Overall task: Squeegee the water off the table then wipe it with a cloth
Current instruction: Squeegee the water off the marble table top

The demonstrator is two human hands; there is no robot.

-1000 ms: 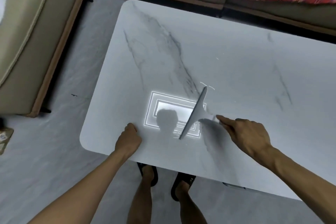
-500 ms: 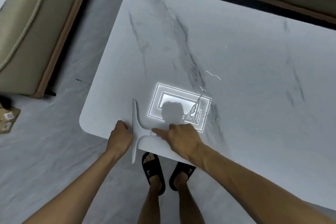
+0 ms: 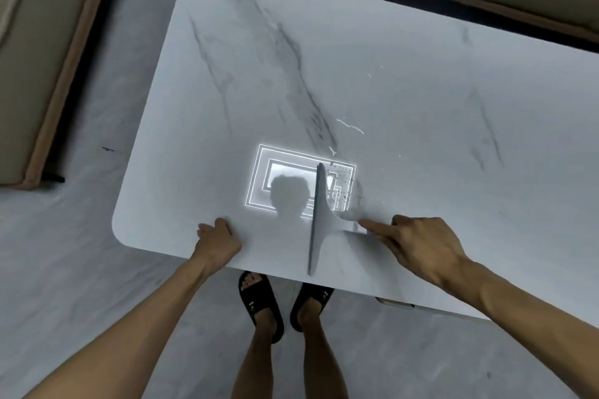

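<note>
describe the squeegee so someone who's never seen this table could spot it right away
Find the white marble table and the bright rectangular reflection near its front edge. The squeegee sits there, its handle held by the right hand. It is the only tool on the top: a grey T whose long thin blade runs from the edge into the reflection.

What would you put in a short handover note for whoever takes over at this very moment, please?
Left hand: curled, resting on the table at its near edge, holding nothing.
Right hand: grips the squeegee by its handle, index finger along it. The blade is on the table, near tip at the near edge.
Done: squeegeeing is under way.
Left: water droplets just right of the blade and a streak farther out, then the cloth wipe. No cloth is in view.
</note>
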